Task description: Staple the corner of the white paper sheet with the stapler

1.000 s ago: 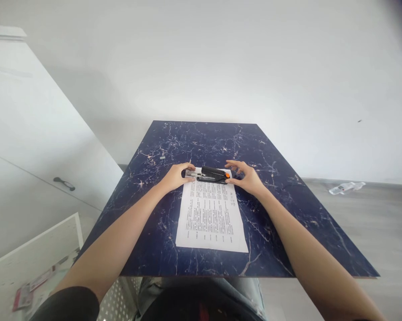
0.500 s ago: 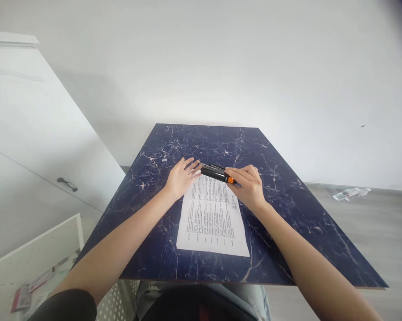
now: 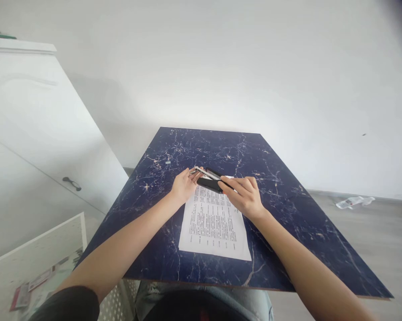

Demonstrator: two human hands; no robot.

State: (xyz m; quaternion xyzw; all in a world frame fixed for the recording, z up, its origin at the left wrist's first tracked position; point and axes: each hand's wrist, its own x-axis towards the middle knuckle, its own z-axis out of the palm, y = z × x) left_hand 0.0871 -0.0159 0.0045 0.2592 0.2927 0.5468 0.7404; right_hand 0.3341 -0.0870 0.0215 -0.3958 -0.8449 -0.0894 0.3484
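Observation:
A black stapler (image 3: 209, 180) is lifted just above the top edge of a printed paper sheet (image 3: 214, 221) that lies on the dark blue marble table (image 3: 281, 209). My right hand (image 3: 244, 195) is closed round the stapler's body from the right. My left hand (image 3: 184, 184) pinches the stapler's silver metal front end with its fingertips. The stapler looks opened, its metal arm raised away from the black body.
A small light strip of staples (image 3: 168, 162) lies on the table at the far left. A white cabinet (image 3: 37, 133) with a dark handle stands to the left, a board (image 3: 34, 267) leans below it. A plastic bottle (image 3: 353, 202) lies on the floor at right.
My right hand closed on the stapler and lifted it off the paper. My left hand went from lying flat on the sheet to pinching the stapler's metal end.

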